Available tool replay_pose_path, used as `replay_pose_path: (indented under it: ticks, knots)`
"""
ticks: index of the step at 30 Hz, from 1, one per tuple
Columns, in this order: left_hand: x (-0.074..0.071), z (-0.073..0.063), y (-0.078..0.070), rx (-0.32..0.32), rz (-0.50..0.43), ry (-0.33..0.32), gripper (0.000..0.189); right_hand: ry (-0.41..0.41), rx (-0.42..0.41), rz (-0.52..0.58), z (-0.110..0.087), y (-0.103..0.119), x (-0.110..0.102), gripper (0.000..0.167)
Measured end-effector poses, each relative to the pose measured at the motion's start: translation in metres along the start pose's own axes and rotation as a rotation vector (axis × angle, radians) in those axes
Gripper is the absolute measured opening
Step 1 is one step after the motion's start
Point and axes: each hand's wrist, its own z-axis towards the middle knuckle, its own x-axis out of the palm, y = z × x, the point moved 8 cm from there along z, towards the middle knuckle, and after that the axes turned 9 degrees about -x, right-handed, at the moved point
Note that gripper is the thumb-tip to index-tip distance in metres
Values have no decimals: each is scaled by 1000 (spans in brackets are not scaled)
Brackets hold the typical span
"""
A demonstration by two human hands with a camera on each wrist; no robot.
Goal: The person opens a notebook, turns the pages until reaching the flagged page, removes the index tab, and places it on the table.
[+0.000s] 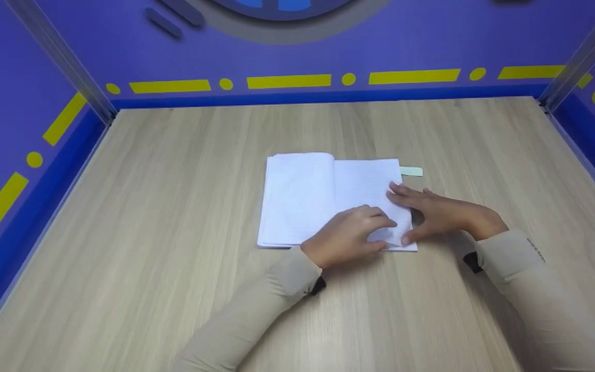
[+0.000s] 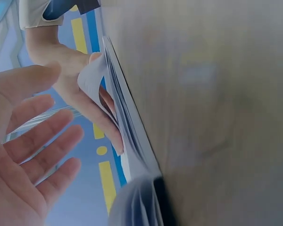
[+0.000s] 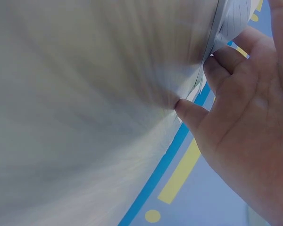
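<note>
Head view: an open white lined-paper notebook (image 1: 297, 196) lies inside the wood-grain bench (image 1: 173, 206)'s far edge. Left wrist: bare left hand (image 2: 14, 181) spread, holding nothing. Right wrist: bare right hand (image 3: 250, 122), fingers spread, touches the notebook, likely steadying pages.

The notebook (image 1: 297, 199) has smooth, matt paper pages; its tab (image 1: 412, 171) (paper or plastic, hard to tell) looks matt too. The tabletop (image 1: 173, 206) is smooth, wood-grained, with a soft sheen. Both sleeves (image 1: 256, 315) are matt, lightly creased cloth, and the corner posts (image 1: 63, 57) look like dull metal.
</note>
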Motion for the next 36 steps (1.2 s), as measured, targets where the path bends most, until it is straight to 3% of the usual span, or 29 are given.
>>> replay_pose_path:
  ticks: [7, 19, 32, 36]
  knots:
    - [10, 7, 3, -39, -55, 79, 33, -6, -23, 6, 0, 3, -1, 105]
    - [17, 16, 1, -35, -16, 113, 31, -7, -40, 31, -1, 1, -2, 104]
    - [14, 15, 1, -47, -7, 86, 29, -24, -38, 22, 0, 1, -1, 105]
    - [11, 15, 3, -59, -55, 58, 28, -32, -33, 6, 0, 1, -1, 109]
